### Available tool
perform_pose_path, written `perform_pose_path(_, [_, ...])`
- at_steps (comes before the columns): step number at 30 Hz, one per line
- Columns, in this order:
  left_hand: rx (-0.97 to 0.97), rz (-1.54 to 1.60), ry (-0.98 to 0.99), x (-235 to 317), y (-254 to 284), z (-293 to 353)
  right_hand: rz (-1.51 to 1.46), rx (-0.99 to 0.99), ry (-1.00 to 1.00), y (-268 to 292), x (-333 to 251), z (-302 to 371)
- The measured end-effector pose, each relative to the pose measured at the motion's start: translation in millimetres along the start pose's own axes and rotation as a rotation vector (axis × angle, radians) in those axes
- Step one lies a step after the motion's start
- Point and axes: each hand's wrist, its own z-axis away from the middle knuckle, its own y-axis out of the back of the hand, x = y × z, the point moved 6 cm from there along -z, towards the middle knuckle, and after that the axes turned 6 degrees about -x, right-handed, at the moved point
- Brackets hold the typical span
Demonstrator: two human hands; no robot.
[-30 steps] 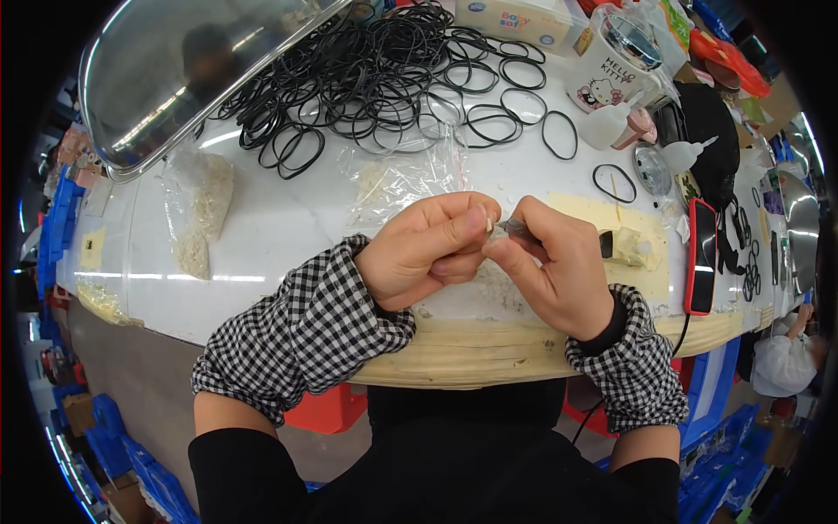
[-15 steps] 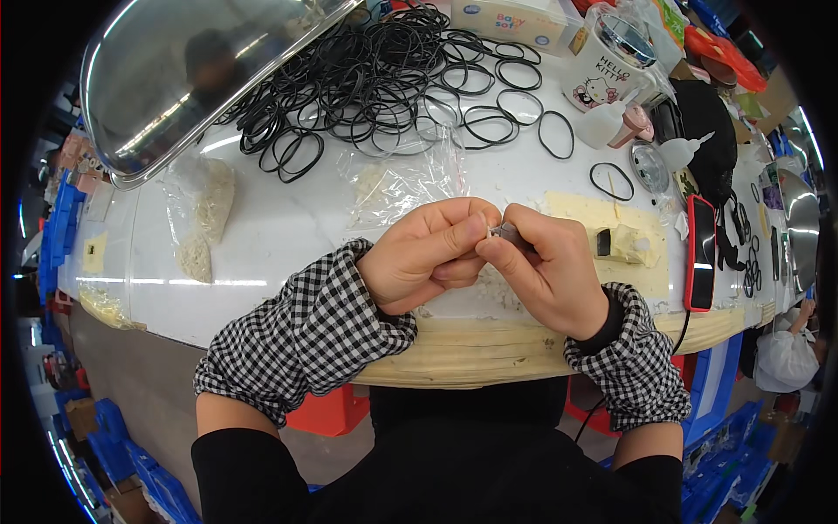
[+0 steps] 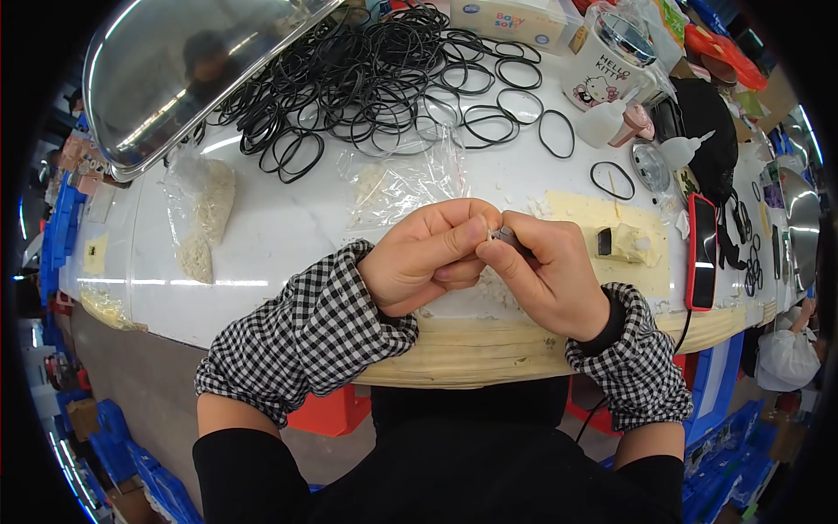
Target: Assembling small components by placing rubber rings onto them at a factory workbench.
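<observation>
My left hand [image 3: 436, 251] and my right hand [image 3: 552, 271] meet above the near edge of the table. Between the left thumb and forefinger is a tiny whitish piece [image 3: 490, 234], mostly covered by the fingertips. A small grey metal tool [image 3: 513, 237] is gripped in my right hand, its tip against the whitish piece; the fingers hide most of it. Under the hands lie scattered pale crumbs [image 3: 497, 290]. Just beyond them is a clear plastic bag [image 3: 406, 179] with small pale pieces in it.
Black rubber rings [image 3: 375, 74] are heaped at the back. A shiny domed cover [image 3: 188, 74] rises at the far left, near a bag of pale pieces [image 3: 214, 201]. Right are a yellow sheet [image 3: 646, 272], a red-cased phone [image 3: 701, 253] with a cable, and a white tub [image 3: 607, 70].
The domed cover at the far left has shifted slightly down and left. My hands stay in nearly the same place, with the grey tool turned slightly in the right fingers.
</observation>
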Motion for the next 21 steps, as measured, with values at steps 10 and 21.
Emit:
perform_pose_path(10, [-0.002,-0.002,0.002,0.0,0.6,0.4,0.028,-0.013,0.009,0.9,-2.8,0.5])
perform_pose_path(21, [0.008,-0.005,0.0,0.6,-0.1,0.9,0.044,-0.002,0.005,3.2,-5.9,-1.3])
